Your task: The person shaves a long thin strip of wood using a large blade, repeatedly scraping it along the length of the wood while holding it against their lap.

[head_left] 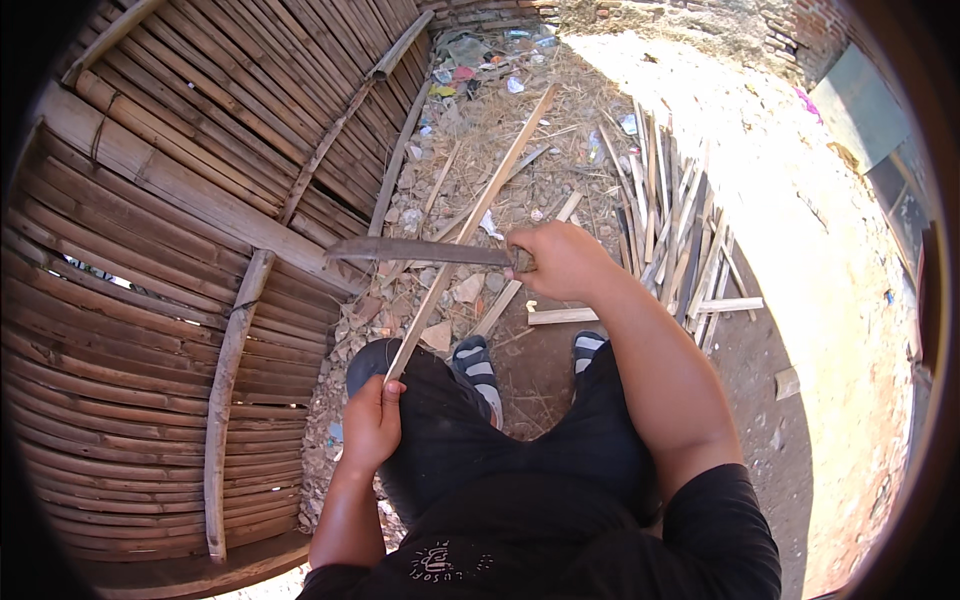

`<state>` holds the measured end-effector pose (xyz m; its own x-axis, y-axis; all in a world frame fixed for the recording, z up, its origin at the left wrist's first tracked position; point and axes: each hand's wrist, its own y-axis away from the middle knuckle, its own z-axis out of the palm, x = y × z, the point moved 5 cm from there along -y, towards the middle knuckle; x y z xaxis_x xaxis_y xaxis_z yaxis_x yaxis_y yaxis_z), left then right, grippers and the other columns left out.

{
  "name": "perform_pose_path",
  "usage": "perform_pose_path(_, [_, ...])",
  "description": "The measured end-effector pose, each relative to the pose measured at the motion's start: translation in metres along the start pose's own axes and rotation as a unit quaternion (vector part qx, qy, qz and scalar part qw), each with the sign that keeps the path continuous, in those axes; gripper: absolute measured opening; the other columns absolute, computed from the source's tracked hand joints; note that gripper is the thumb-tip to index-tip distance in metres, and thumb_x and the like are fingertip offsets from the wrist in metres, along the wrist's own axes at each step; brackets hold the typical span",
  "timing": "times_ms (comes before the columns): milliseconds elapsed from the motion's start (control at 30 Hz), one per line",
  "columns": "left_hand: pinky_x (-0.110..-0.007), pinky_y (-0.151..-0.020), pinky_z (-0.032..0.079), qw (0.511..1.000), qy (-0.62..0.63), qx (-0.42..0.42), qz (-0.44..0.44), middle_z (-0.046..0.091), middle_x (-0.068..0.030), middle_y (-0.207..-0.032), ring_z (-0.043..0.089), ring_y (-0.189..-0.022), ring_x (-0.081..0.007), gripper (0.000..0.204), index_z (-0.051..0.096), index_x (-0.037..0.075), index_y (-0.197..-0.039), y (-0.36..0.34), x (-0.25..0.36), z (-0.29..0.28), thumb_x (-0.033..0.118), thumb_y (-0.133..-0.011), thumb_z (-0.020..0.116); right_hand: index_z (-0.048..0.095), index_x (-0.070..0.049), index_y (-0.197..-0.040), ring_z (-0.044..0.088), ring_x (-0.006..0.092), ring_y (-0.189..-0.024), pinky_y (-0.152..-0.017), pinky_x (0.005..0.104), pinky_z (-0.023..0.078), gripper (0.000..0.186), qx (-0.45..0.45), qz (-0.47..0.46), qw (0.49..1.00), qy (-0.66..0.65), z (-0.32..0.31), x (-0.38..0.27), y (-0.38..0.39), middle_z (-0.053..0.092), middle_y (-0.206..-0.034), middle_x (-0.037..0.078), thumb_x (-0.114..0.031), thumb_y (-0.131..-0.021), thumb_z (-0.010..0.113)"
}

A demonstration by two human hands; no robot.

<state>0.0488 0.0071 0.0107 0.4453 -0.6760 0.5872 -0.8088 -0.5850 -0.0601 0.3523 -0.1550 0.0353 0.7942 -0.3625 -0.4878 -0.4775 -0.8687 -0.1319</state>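
Note:
My left hand (371, 423) is closed around the near end of a long, thin bamboo strip (474, 218), by my left knee. The strip slants up and away to the right over the littered ground. In my right hand (556, 258) is the handle of a machete (425, 250), mostly hidden by the fingers. Its long dark blade points left and lies across the strip about midway along. Whether the edge bites into the strip, I cannot tell.
A bamboo slat wall (150, 330) runs along my left. Beyond my feet on the right lies a pile of split bamboo strips (680, 230), with a pale piece (563, 316) nearer my feet. Rubble and litter (470, 70) cover the far ground. A short wood block (787, 383) lies at right.

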Motion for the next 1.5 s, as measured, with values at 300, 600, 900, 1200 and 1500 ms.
perform_pose_path(300, [-0.048, -0.07, 0.053, 1.0, -0.02, 0.015, 0.015, 0.07, -0.0218, -0.083, 0.07, -0.08, -0.0433, 0.033, 0.069, 0.003, -0.097, 0.003, -0.001, -0.002, 0.029, -0.109, 0.054, 0.072, -0.007, -0.109, 0.072, 0.0414, -0.094, -0.083, 0.0503, 0.057, 0.035, -0.021, -0.006, 1.0, -0.014, 0.003, 0.003, -0.009, 0.073, -0.092, 0.021, -0.033, -0.086, 0.077])
perform_pose_path(600, [-0.046, -0.069, 0.052, 1.0, 0.0, -0.005, 0.0, 0.07, -0.0209, -0.082, 0.07, -0.079, -0.0414, 0.034, 0.069, 0.002, -0.099, 0.0, -0.002, -0.001, 0.03, -0.109, 0.054, 0.072, -0.006, -0.109, 0.071, 0.0419, -0.09, -0.08, 0.0505, 0.056, 0.036, -0.008, 0.029, 0.999, -0.03, -0.001, 0.005, -0.002, 0.073, -0.089, 0.021, -0.032, -0.086, 0.078])
perform_pose_path(900, [-0.042, -0.065, 0.051, 1.0, 0.011, 0.023, 0.007, 0.068, -0.0193, -0.077, 0.069, -0.071, -0.0375, 0.034, 0.069, 0.001, -0.1, 0.003, -0.003, -0.005, 0.031, -0.108, 0.056, 0.072, -0.009, -0.108, 0.072, 0.0411, -0.093, -0.083, 0.0513, 0.056, 0.032, -0.063, -0.02, 0.998, 0.014, 0.008, -0.023, -0.003, 0.073, -0.095, 0.02, -0.032, -0.086, 0.076])
perform_pose_path(1200, [-0.042, -0.063, 0.051, 1.0, 0.017, 0.019, 0.013, 0.068, -0.0187, -0.075, 0.068, -0.069, -0.0367, 0.032, 0.07, 0.002, -0.1, -0.001, -0.003, -0.001, 0.031, -0.108, 0.057, 0.072, -0.005, -0.112, 0.07, 0.0426, -0.084, -0.076, 0.0507, 0.054, 0.041, 0.061, 0.056, 0.995, -0.052, -0.016, 0.032, -0.001, 0.072, -0.086, 0.022, -0.034, -0.085, 0.081])
perform_pose_path(1500, [-0.045, -0.063, 0.05, 0.999, -0.002, 0.037, 0.013, 0.067, -0.0205, -0.075, 0.067, -0.07, -0.0407, 0.03, 0.069, 0.002, -0.1, 0.005, -0.005, -0.001, 0.029, -0.107, 0.059, 0.07, -0.008, -0.107, 0.07, 0.0424, -0.087, -0.079, 0.0523, 0.055, 0.034, -0.08, -0.057, 0.995, 0.022, 0.021, -0.033, -0.002, 0.072, -0.084, 0.02, -0.033, -0.085, 0.078])
